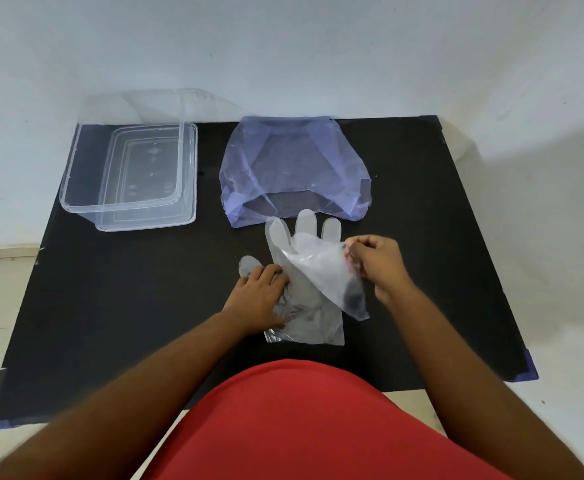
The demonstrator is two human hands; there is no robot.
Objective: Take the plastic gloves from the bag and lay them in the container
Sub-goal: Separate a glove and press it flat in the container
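Head view: right hand (377, 263) grip pinches gloves (313, 271); left hand (261, 294) presses them flat, open.

— Where is your left hand (261, 294)?

— Your left hand lies flat, palm down, fingers spread and pointing toward the far edge of the tabletop (110, 306), pressing on the plastic gloves (304, 317). Its bare forearm runs back toward the near left corner.

— And your right hand (375, 263)?

— Your right hand is raised off the tabletop, curled nearly into a fist. Its thumb and fingertips (351, 247) make a pinch grip on the edge of one glove, which hangs from it. The wrist bends slightly, and the bare forearm slants back toward the near right corner.

— Do the hands touch?

— No, they are apart, left lower than right.
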